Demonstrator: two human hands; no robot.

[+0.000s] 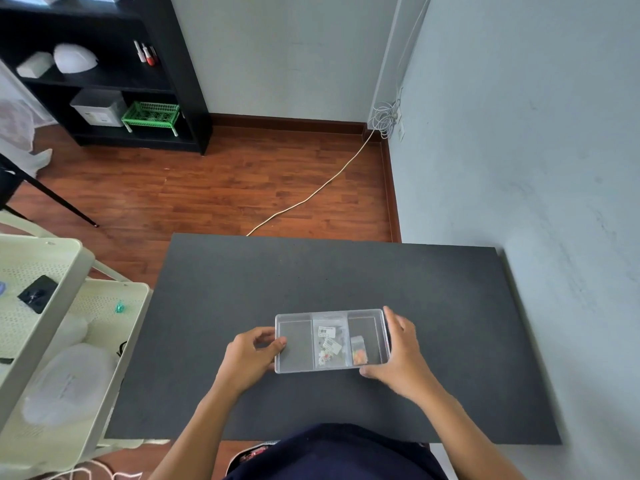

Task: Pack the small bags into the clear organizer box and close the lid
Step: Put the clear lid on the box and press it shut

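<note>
The clear organizer box [294, 344] lies flat on the dark table [433, 306], with three compartments side by side. Small bags with white labels [329, 341] fill the middle compartment. A small bag with orange and yellow bits [358, 351] lies in the right compartment. The left compartment looks bare. A clear lid seems to sit on the box. My left hand [251, 356] grips the box's left end, thumb and fingers at its edge. My right hand [401, 351] clasps the right end, fingers along the far corner and thumb under the near corner.
A cream perforated cart [52, 306] stands left of the table, holding a black item, a small green piece and white bundles. The wall runs along the table's right side. A black shelf and a cable are on the floor beyond.
</note>
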